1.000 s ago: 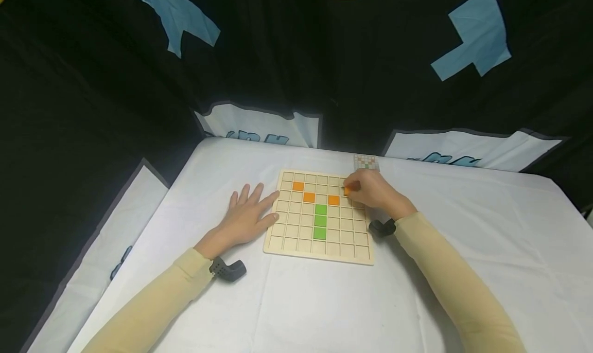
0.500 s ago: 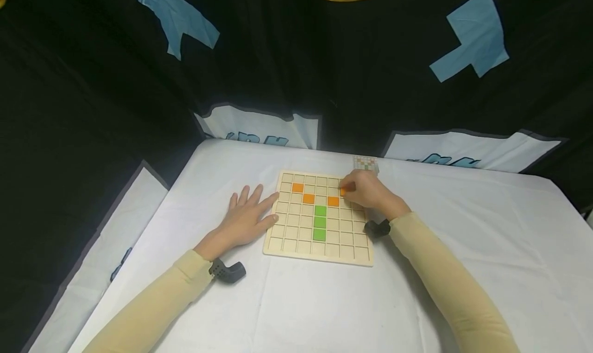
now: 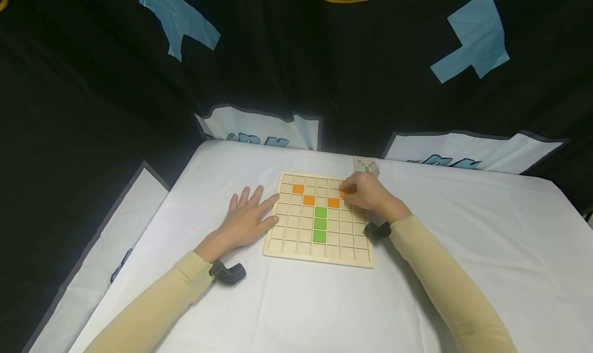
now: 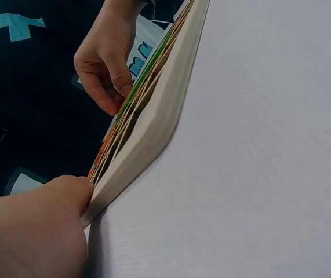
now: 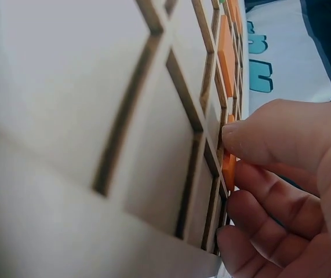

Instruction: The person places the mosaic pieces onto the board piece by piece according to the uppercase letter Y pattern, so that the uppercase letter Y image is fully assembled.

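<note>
A pale wooden grid board (image 3: pixel 345 253) lies on the white-covered table in the head view. Three green tiles (image 3: pixel 320 224) form a column in its middle, with loose orange tiles (image 3: pixel 309 200) set in cells above them to either side. My right hand (image 3: pixel 369 193) pinches another orange tile (image 5: pixel 228 175) over the board's upper right, thumb on one side; in the right wrist view this tile is at a cell, partly covered by the thumb. Spread flat, my left hand (image 3: pixel 244 220) touches the board's left edge with thumb and index finger.
A small pattern card (image 3: pixel 365 163) with coloured squares lies behind the board, just beyond the right hand. Black cloth (image 3: pixel 333 75) with blue and white patches rises behind the white tablecloth (image 3: pixel 296 306).
My right hand has shifted slightly left with the orange tile and come down closer to the grid, then stayed nearly still. The left hand has kept its place at the board's edge.
</note>
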Available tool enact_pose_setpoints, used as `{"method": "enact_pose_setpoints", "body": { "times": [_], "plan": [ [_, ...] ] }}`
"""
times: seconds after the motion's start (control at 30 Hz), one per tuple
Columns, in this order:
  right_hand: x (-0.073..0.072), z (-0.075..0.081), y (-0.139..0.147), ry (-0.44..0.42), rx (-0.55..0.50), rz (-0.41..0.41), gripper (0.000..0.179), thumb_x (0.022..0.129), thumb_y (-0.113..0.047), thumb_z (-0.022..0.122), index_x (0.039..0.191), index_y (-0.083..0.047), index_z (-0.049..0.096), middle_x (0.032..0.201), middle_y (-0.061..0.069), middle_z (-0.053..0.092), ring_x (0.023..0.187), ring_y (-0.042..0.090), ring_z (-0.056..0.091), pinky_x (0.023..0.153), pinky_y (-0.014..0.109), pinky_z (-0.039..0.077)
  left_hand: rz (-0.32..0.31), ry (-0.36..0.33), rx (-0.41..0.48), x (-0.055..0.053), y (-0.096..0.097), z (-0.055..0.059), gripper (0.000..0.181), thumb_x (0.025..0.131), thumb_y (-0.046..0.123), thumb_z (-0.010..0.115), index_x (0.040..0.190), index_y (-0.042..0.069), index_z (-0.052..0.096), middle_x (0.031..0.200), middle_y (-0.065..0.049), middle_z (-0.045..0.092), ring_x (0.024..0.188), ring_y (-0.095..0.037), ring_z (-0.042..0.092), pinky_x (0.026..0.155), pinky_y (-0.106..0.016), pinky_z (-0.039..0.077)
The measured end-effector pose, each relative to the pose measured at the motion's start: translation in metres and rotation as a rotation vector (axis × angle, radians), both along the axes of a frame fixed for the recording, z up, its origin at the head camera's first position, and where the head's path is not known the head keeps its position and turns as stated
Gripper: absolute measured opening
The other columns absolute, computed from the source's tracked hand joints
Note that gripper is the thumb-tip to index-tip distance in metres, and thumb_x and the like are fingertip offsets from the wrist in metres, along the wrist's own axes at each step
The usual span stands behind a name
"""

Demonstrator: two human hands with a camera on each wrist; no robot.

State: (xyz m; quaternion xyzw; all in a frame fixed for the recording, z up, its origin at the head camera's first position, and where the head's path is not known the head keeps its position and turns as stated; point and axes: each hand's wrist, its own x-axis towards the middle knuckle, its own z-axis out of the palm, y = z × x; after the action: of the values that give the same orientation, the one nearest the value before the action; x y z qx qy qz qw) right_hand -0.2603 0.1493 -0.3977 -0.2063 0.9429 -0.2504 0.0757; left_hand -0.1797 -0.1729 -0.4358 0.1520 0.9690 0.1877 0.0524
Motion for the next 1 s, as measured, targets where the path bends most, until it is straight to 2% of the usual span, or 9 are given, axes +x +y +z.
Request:
{"method": "enact_pose_setpoints", "body": {
  "times": [0.53,0.67,0.77,1.0],
  "plan": [
    [0.005,0.001,0.002,0.026,-0.003,0.011,0.037,0.081,0.000,0.071,0.117,0.002,0.075,0.116,0.017,0.074,0.103,0.028,0.066,0.099,0.047,0.055,-0.007,0.009,-0.002,0.000,0.000,0.000,0.065,0.103,0.048,0.049,0.160,0.022,0.035,0.169,-0.025,0.016,0.156,-0.054,0.002,0.122,-0.073,0.001],
    [0.008,0.004,0.006,0.004,-0.008,-0.021,0.037,0.084,-0.004,0.070,0.121,0.002,0.073,0.123,0.017,0.073,0.111,0.029,0.066,0.103,0.048,0.054,-0.007,0.006,-0.001,-0.001,0.001,0.000,0.065,0.103,0.049,0.048,0.160,0.022,0.035,0.169,-0.025,0.015,0.156,-0.053,0.002,0.123,-0.072,0.001],
    [0.014,0.008,0.015,0.006,-0.014,-0.044,0.037,0.088,-0.009,0.067,0.123,0.002,0.072,0.126,0.018,0.072,0.114,0.032,0.066,0.103,0.050,0.054,-0.007,0.002,-0.004,-0.001,0.003,0.000,0.065,0.103,0.049,0.048,0.160,0.022,0.035,0.169,-0.025,0.015,0.156,-0.053,0.002,0.123,-0.072,0.001],
    [0.038,0.014,0.052,0.078,0.020,-0.077,0.038,0.095,-0.018,0.066,0.127,0.003,0.068,0.130,0.022,0.068,0.119,0.040,0.064,0.100,0.056,0.053,-0.006,-0.022,-0.011,0.001,0.002,0.004,0.065,0.104,0.048,0.047,0.161,0.021,0.034,0.170,-0.024,0.014,0.156,-0.053,0.002,0.123,-0.072,0.001]
  ]
}}
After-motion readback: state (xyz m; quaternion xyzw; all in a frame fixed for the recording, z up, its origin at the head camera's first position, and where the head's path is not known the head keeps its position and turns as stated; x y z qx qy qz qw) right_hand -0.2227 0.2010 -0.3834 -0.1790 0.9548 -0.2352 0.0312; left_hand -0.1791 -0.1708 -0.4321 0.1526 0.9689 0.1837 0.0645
